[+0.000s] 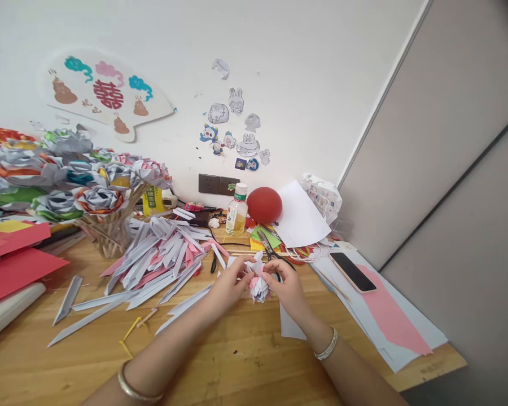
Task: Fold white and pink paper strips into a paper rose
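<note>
A small folded paper flower (258,285) in pink and grey-white sits between both my hands above the wooden table (237,361). My left hand (230,285) pinches its left side with fingers closed. Its right side is gripped by my right hand (288,288), fingertips curled round the top petals. Each wrist wears a bangle. A white paper sheet (291,328) lies under my right hand.
A heap of folded paper strips (161,259) lies left of my hands. Paper flowers in a vase (105,231) and red sheets (12,265) stand far left. Behind are a bottle (237,211), a red ball (265,204), scissors (268,245). A phone (353,272) rests on papers at right.
</note>
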A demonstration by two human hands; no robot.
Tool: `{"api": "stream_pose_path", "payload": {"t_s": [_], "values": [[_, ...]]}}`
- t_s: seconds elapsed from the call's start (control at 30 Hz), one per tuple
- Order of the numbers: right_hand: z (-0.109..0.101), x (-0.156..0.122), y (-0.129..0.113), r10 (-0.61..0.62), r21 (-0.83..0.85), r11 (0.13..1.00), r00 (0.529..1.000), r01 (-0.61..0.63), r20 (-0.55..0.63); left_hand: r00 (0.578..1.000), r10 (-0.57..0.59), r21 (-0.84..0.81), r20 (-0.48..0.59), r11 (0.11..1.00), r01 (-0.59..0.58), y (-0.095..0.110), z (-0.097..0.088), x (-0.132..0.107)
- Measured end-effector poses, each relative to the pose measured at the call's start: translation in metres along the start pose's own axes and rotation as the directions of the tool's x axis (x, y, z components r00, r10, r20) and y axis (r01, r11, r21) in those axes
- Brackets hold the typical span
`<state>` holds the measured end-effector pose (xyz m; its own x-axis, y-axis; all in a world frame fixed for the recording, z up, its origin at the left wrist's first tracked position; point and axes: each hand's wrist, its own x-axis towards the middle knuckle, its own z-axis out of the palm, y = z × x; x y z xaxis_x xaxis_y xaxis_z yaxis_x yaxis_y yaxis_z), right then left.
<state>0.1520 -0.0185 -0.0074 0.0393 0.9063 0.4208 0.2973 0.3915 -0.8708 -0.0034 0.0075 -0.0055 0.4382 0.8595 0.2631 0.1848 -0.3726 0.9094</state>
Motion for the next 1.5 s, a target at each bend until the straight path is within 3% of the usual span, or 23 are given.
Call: {"api": "stream_pose_path", "payload": {"t_s": [0.07, 0.17, 0.47, 0.6, 0.7, 0.83, 0.93, 1.27, 1.5], "values": [[0.000, -0.001, 0.000, 0.005, -0.042, 0.999, 1.000, -0.004, 0.018, 0.997, 0.070, 0.139, -0.011, 0.988, -0.068, 0.004, -0.002, -0.001], [0.001, -0.002, 0.003, -0.029, -0.124, 0.992, 0.999, 0.034, 0.037, 0.989, 0.150, 0.207, 0.007, 0.967, -0.148, 0.009, -0.006, -0.001], [-0.002, 0.001, 0.004, -0.161, -0.197, 0.965, 0.983, 0.175, 0.088, 0.998, 0.065, 0.213, 0.008, 0.975, -0.065, 0.012, -0.008, -0.001], [-0.005, 0.000, -0.002, 0.036, 0.022, 0.999, 0.983, -0.040, 0.178, 0.997, 0.053, 0.146, 0.054, 0.987, -0.061, 0.018, -0.012, -0.002], [-0.006, -0.002, -0.005, 0.184, 0.197, 0.948, 0.933, -0.252, 0.310, 0.987, -0.002, 0.049, 0.164, 0.999, -0.006, 0.019, -0.014, -0.003], [-0.005, -0.002, -0.001, 0.320, 0.168, 0.889, 0.840, -0.426, 0.439, 0.965, -0.065, 0.043, 0.254, 0.998, 0.056, 0.008, -0.014, -0.002], [-0.004, -0.001, 0.005, 0.363, 0.131, 0.877, 0.818, -0.461, 0.447, 0.963, -0.071, 0.050, 0.262, 0.997, 0.060, -0.002, -0.012, 0.000], [-0.002, -0.002, 0.007, 0.342, 0.086, 0.912, 0.859, -0.401, 0.381, 0.981, -0.041, 0.218, 0.192, 0.976, -0.001, -0.007, -0.009, 0.001], [0.000, -0.001, 0.009, 0.132, -0.116, 0.988, 0.959, -0.106, 0.251, 0.986, -0.040, 0.338, 0.164, 0.941, -0.018, 0.000, -0.008, -0.002]]}}
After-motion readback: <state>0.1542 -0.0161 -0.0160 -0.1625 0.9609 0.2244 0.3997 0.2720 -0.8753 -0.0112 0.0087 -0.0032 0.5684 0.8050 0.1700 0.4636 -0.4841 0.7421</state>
